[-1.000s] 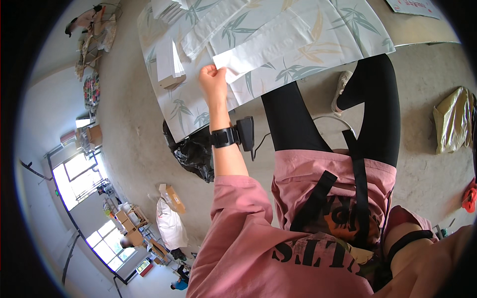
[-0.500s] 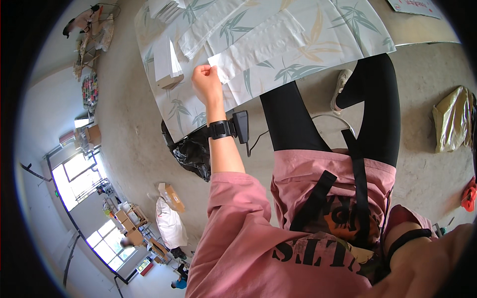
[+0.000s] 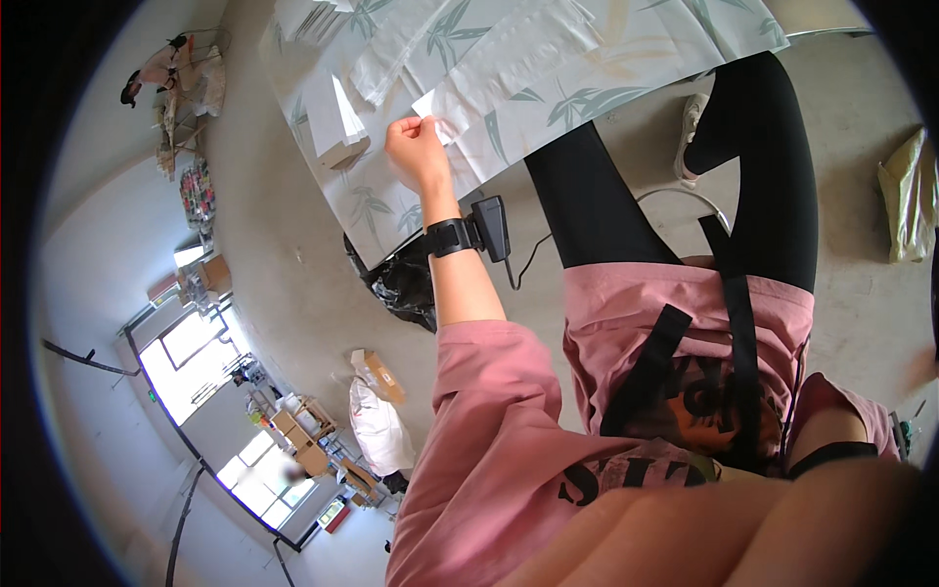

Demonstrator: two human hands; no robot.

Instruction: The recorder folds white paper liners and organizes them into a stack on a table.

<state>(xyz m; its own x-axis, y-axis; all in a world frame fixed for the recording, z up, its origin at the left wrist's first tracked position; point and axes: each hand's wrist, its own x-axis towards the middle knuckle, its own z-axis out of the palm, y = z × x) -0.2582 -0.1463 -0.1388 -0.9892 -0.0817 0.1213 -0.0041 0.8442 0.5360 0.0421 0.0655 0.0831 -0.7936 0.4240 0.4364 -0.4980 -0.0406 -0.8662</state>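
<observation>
My left hand is closed, thumb and fingers pinched at the near left end of a long, wrinkled white plastic bag lying flat on the table. A bright white corner stands up just past the fingertips; whether it belongs to the bag or to a separate slip, I cannot tell. Left of this hand is a small grey-brown box with white cards upright in it. Another white plastic bag lies farther back. My right arm looms large and blurred at the lower edge, and its fingers cannot be made out.
A leaf-patterned cloth covers the table. More white cards are at its far left. A black plastic bag sits on the floor under the near corner. A black device with a cable hangs by my left wrist. A gold bag is at right.
The view has shifted, so the table sits higher in it. The white corner at my left fingertips stands up more. My right arm has come further across the lower edge.
</observation>
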